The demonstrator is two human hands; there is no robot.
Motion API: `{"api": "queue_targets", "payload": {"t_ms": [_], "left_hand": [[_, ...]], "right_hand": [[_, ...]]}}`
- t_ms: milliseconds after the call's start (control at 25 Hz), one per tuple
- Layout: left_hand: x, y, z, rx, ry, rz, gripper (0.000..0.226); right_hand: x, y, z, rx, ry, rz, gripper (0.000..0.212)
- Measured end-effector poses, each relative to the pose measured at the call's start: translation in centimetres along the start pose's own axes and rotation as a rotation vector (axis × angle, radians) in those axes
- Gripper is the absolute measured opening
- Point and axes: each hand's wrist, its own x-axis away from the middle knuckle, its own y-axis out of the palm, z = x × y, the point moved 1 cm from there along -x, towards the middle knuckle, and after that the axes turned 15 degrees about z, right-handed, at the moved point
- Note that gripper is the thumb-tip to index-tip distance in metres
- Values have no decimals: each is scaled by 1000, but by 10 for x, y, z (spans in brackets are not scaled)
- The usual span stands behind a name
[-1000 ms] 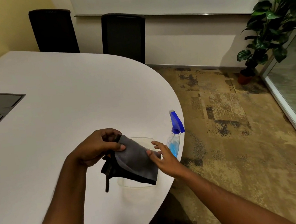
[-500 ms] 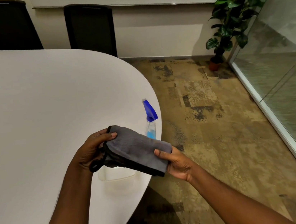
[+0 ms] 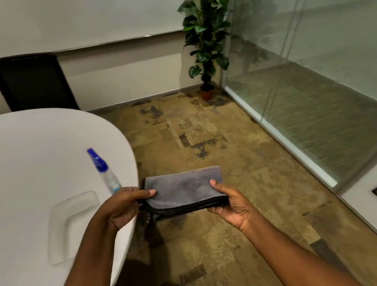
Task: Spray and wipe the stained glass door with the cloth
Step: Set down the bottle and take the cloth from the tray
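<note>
We hold the folded grey cloth (image 3: 183,187), black-edged, over the floor just beside the worktop (image 3: 29,163); our left hand (image 3: 123,205) and right hand (image 3: 232,203) each pinch an end.

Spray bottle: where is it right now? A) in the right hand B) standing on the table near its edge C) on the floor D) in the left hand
B: the spray bottle stands on the table near its edge, while both hands, left and right, hold the cloth.
</note>
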Motion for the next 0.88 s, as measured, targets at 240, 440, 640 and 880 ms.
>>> {"api": "queue_targets", "payload": {"t_ms": [240, 440, 640, 880], "left_hand": [[19, 150, -51, -111, -147, -242, 39], [29, 265, -84, -140, -221, -317, 40], [38, 367, -96, -123, -230, -440, 21], [22, 487, -111, -146, -386, -630, 22]], "right_hand": [[55, -133, -51, -182, -78, 208, 46], [98, -227, -83, -339, -185, 359, 32], [124, -295, -115, -509, -263, 510, 14], [149, -362, -158, -787, -359, 621, 15]]}}
